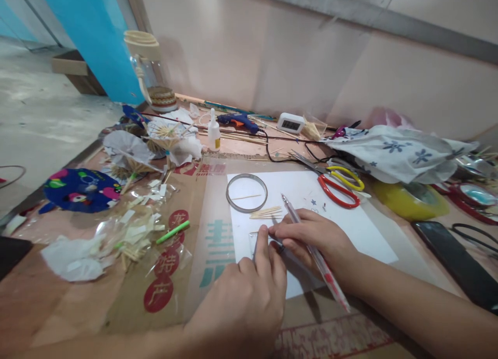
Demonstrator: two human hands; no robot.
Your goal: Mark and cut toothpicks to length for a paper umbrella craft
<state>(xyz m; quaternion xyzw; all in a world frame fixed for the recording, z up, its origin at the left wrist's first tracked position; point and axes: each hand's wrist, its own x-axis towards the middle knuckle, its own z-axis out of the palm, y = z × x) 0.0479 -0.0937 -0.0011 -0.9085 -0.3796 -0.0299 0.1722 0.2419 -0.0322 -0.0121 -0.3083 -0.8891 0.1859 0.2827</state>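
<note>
A pen with a clear barrel and red marks (324, 271) slants through my right hand (322, 242), tip pointing up and away from the paper. My right fingertips are closed together low over the white paper (365, 239). My left hand (249, 291) presses its index finger on a small clear flat piece (253, 239) with dark edges, other fingers curled; its exact kind is mostly hidden under both hands. Just beyond the fingertips lie several toothpicks (266, 212). A grey ring (227, 194) rests on the paper's far left, with a single toothpick (245, 197) inside it.
Scissors with red and yellow handles (338, 190) lie at the paper's far right. Behind are a glue bottle (213, 133), a blue glue gun (239, 121) and a white digital clock (290, 123). Small paper umbrellas (128, 149) crowd the left; tape (412, 201) and a black phone (455, 263) lie right.
</note>
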